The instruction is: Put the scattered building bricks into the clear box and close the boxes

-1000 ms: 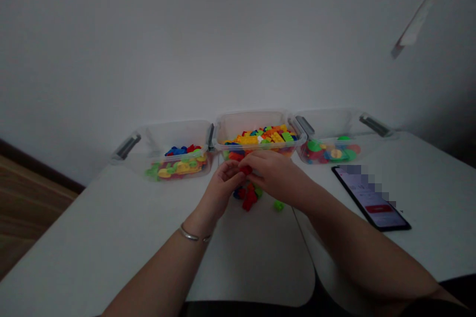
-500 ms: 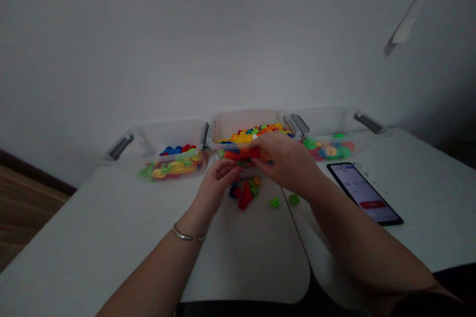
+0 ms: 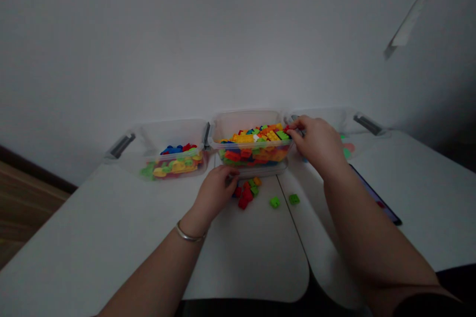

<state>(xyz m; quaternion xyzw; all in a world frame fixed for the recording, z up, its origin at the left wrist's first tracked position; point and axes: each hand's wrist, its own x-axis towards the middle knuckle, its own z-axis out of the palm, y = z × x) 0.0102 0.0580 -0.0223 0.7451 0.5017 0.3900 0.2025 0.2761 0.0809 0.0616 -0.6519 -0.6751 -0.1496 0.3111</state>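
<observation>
My right hand [image 3: 316,144] is at the right end of the middle clear plastic box [image 3: 247,115], its thumb and fingertips closed on a small red building brick [image 3: 286,129]. Low over the table, my left hand [image 3: 215,189] has its fingers bent and slightly apart, with nothing visible between them. Just beside its fingertips lies a small cluster of red bricks [image 3: 245,197], with green, orange and dark blue ones among them. Two green bricks, one nearer [image 3: 274,202] and one farther right [image 3: 294,199], lie apart from the cluster. Mixed coloured bricks [image 3: 253,146] fill much of the middle box.
A clear box [image 3: 174,126] of coloured pieces stands on the left. On the right, another clear box [image 3: 330,114] is partly hidden by my right hand. A phone [image 3: 375,198] lies under my right forearm. A seam crosses the white table [image 3: 253,262]; the wall rises behind.
My right hand has moved right and away from me, from the front of the middle box to its right end. My left hand has lowered slightly toward the brick cluster.
</observation>
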